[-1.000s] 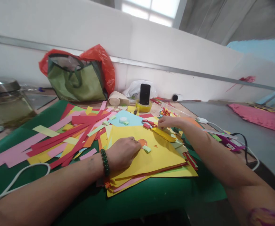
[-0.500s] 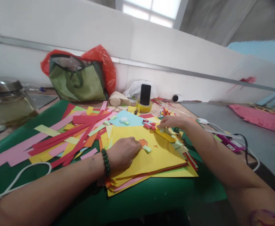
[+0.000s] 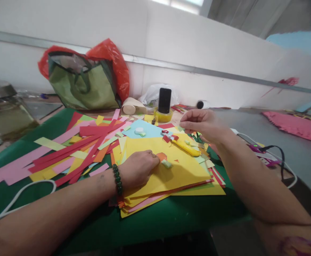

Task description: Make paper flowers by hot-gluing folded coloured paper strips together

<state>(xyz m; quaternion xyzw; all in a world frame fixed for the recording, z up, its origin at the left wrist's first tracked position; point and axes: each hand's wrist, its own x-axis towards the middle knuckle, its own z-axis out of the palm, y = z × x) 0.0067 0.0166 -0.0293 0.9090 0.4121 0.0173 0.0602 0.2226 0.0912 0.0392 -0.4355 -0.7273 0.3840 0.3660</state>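
Note:
My left hand (image 3: 138,169) rests curled on a yellow paper sheet (image 3: 176,172), its fingertips pinched on a small orange paper piece (image 3: 162,156) with a pale green scrap (image 3: 167,163) beside it. A green bead bracelet (image 3: 117,180) circles that wrist. My right hand (image 3: 203,124) hovers above the table with thumb and fingers pinched together; what they hold is too small to make out. Just below it lies a yellow utility knife (image 3: 187,148) with small red paper pieces (image 3: 168,137) at its tip.
Red, pink and yellow paper strips (image 3: 86,149) litter the green mat (image 3: 22,149). A green bag in red plastic (image 3: 85,83), a tape roll (image 3: 131,106) and a phone standing in yellow tape (image 3: 164,103) line the wall. Cables (image 3: 275,156) lie right, a white cord (image 3: 25,193) left.
My right hand has lifted off the yellow knife area and now hovers higher with pinched fingers. My left hand has stayed put on the orange piece. The view tilted slightly.

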